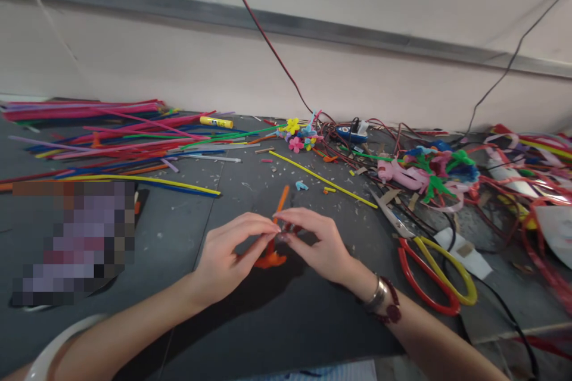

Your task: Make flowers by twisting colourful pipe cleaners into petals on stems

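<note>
My left hand (227, 253) is closed in a pinch on an orange pipe cleaner (282, 199) above the dark table. Its straight end sticks up between my hands, and a bent, bunched orange part (270, 261) hangs below the fingertips. My right hand (319, 244) pinches at the same spot, thumb and finger almost meeting the left fingertips. The fingers hide the middle of the piece. Just beyond my hands lie a small light-blue scrap (301, 186) and a long yellow pipe cleaner (324, 180).
Scissors (424, 262) with red and yellow handles lie at right. Colourful pipe cleaners (134, 143) spread at back left, near a yellow glue stick (217, 122). Small flowers (295, 134), a glue gun (353, 132) and tangled cords stand along the wall. A pixelated object (80, 244) is at left.
</note>
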The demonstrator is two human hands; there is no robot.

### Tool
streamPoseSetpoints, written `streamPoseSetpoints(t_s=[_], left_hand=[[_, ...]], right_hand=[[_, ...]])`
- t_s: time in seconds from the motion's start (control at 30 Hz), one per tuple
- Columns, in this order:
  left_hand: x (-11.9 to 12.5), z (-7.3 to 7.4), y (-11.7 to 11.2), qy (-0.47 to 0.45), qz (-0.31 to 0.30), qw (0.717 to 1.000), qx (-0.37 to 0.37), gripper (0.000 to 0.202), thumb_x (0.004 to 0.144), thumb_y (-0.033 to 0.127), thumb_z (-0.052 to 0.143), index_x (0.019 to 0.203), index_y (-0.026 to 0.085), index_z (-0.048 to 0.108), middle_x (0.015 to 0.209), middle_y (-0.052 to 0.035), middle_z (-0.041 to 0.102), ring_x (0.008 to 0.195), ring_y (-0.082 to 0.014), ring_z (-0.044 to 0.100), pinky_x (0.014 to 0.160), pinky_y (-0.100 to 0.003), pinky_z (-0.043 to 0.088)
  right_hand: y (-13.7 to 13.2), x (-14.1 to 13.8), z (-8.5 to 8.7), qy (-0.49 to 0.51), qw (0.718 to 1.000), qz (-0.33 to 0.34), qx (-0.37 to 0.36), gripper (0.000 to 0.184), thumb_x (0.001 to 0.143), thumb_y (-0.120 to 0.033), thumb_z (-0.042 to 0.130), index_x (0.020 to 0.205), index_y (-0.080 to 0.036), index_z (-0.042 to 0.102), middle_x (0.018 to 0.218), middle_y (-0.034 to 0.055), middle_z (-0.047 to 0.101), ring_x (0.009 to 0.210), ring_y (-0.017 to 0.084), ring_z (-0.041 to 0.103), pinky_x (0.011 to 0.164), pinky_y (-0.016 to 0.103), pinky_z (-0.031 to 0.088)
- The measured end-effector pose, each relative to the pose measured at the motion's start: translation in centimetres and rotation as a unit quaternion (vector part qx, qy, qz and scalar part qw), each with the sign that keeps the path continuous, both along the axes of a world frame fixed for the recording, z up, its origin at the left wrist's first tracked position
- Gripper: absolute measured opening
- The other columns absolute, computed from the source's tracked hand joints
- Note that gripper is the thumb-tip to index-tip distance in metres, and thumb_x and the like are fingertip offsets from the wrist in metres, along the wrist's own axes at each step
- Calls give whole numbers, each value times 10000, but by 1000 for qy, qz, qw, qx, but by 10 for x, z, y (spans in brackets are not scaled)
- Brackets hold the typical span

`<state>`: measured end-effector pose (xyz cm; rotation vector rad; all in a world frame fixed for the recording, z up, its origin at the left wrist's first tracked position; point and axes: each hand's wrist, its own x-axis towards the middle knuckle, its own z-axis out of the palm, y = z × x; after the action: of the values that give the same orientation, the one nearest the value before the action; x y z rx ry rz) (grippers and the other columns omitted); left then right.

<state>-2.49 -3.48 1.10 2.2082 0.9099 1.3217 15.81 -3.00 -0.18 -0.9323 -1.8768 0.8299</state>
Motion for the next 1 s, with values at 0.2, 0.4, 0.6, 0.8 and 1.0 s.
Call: streamPoseSetpoints(t_s=[0.2,0.4,0.6,0.8,1.0], left_hand=[[0,-6,7,-10,-2,999,-52,164,767,99,540,865,184,641,885,-55,672,817,-157,629,738,-256,509],[-13,-11,34,-94,76,973,-198,155,761,194,552,888,143,626,895,-78,655,798,-177,634,672,-274,534],[-19,-11,51,-171,85,943,-271,138,738,185,570,847,146,645,841,-67,675,707,-154,633,600,-240,522],[-20,-12,51,-172,34,922,-346,166,764,184,536,882,159,651,932,-70,661,765,-142,623,650,-226,518],[-14,-6,39,-132,-101,922,-350,308,730,109,555,1026,184,597,996,-70,634,850,-151,599,706,-249,509]], right_hand=[[2,-4,-3,-65,995,14,70,301,820,-129,453,1069,-229,591,1015,65,632,938,170,574,831,334,472],[9,0,-15,-258,955,47,140,322,833,-168,489,1144,-225,546,1088,64,604,1054,211,449,888,392,419],[13,-12,-25,-311,938,38,150,253,844,-329,495,1042,-214,603,929,61,629,937,203,477,792,353,406],[15,-11,-14,-191,980,33,52,174,874,-240,433,849,-177,594,854,60,597,841,166,510,760,309,412],[12,-3,0,-3,990,29,-140,210,870,-327,416,831,-172,552,776,30,536,711,131,500,665,245,414]])
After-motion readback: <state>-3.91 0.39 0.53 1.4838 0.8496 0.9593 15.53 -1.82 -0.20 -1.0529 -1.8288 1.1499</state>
